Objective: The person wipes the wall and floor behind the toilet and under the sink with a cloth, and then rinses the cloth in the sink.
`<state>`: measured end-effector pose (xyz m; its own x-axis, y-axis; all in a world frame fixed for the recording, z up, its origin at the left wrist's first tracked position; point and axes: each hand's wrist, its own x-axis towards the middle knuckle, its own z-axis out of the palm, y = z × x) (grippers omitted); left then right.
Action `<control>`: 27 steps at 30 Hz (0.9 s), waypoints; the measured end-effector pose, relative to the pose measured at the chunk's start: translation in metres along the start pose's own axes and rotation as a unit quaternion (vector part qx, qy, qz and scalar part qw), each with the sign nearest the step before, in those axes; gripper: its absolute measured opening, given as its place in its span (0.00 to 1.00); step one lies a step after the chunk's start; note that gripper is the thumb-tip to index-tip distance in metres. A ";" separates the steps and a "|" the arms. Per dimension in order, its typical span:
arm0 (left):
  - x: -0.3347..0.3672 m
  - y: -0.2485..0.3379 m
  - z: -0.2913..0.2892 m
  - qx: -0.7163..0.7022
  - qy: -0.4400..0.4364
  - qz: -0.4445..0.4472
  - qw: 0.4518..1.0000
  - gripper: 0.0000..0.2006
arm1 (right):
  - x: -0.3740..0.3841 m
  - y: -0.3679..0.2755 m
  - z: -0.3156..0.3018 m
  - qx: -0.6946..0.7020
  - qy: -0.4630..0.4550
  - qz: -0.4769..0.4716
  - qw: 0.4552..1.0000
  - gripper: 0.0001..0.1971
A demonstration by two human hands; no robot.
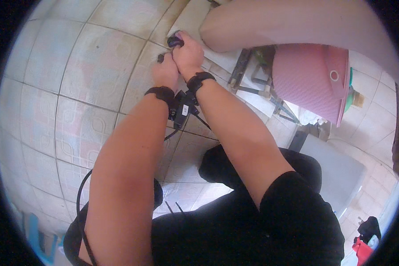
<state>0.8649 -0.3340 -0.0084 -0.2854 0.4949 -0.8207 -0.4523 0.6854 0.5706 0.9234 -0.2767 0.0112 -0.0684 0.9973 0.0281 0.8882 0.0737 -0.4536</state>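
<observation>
Well below and to the left of the pink basket (299,84), a blue plastic item (34,235) is cut off by the dark rim; you can't read its shape. Left of the basket, your left hand (165,73) has its fingers curled in narrow around a small dark piece (161,58). Just on the basket's side of it, and touching it, your right hand (189,53) is closed round a rounded black piece (175,41). Your fists hide most of both, so I cannot tell whether they belong to one thing. The step in hand looks like a paired grip; the next move, I judge, calls for firm fingers and steady wrists, with the black box (178,117) between your forearms kept clear. Above the basket, a smooth pale shape (292,22) runs off the top, too cropped to identify. A metal frame (252,90) at the basket's left is partly covered. Below it, your dark sleeve (301,208) overlaps a grey panel (330,164); lower right, a red cloth (362,250) meets the rim.
</observation>
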 end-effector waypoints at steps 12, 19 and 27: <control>-0.037 -0.066 0.092 0.246 -0.095 -0.006 0.965 0.31 | -0.034 0.098 -0.078 -0.158 -0.052 0.138 0.976 0.19; -0.039 -0.040 0.075 0.157 -0.038 0.023 0.987 0.26 | -0.027 0.083 -0.056 -0.088 0.001 0.158 0.983 0.20; -0.004 0.004 0.019 -0.011 -0.038 0.020 0.999 0.26 | 0.014 0.024 -0.008 -0.069 -0.041 0.019 0.997 0.14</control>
<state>0.8805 -0.3230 -0.0017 -0.2388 0.5613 -0.7924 -0.4598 0.6534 0.6014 0.9470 -0.2611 0.0076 -0.0654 0.9959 -0.0619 0.9442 0.0417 -0.3268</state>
